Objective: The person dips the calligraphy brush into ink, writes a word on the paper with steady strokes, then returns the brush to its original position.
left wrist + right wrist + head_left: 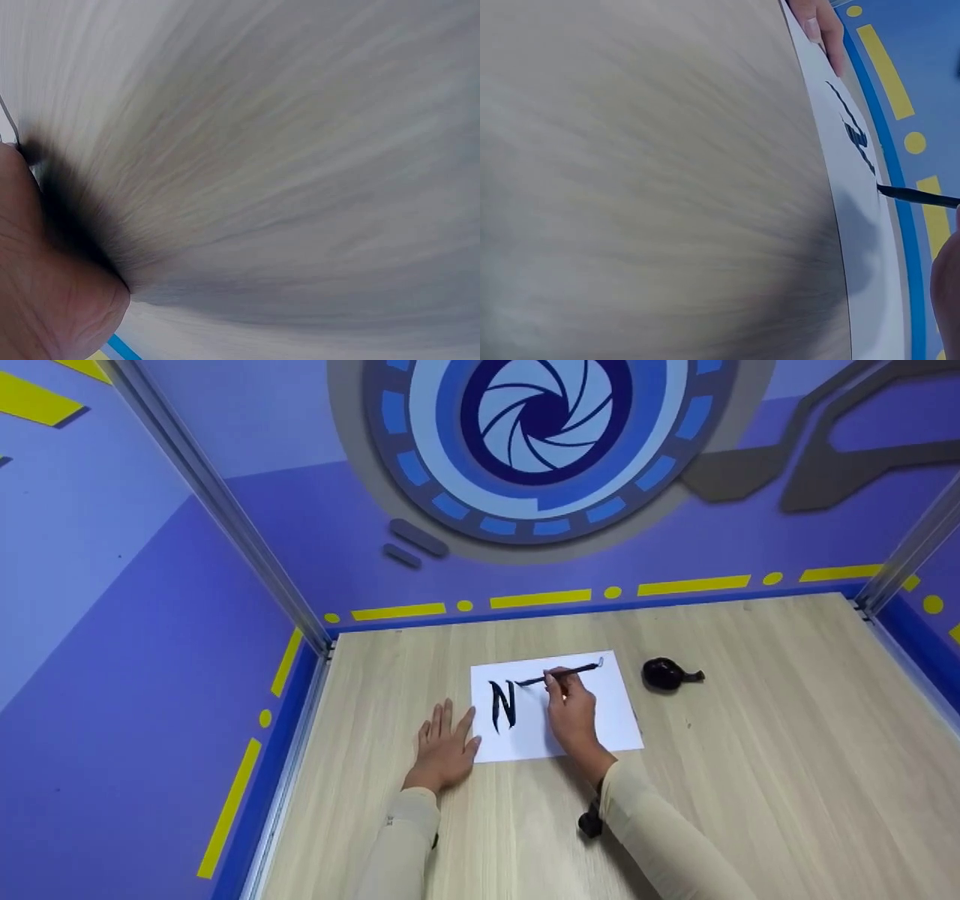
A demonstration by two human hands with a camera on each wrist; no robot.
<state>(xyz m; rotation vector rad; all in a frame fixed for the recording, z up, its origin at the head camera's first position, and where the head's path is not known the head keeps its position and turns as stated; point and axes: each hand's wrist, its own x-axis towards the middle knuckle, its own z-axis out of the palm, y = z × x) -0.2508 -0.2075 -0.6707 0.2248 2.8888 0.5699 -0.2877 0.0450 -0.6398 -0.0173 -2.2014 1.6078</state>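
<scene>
A pale wood-grain worktop (750,787) fills the lower middle; a purple-blue wall (525,575) with yellow dashes (540,598) spans the top.

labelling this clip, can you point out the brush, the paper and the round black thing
Brush (581,668), head view: upper part of the handle.
Paper (525,743), head view: bare area near the lower edge.
Round black thing (663,674), head view: middle of the round body.

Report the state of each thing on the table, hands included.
Paper: flat, partly lettered
N: black, all strokes drawn
Brush: tilted, tip beside the N's top right
Right hand: gripping the brush
Left hand: palm down, fingers spread
Round black object: narrow end pointing right, contents unclear
</scene>
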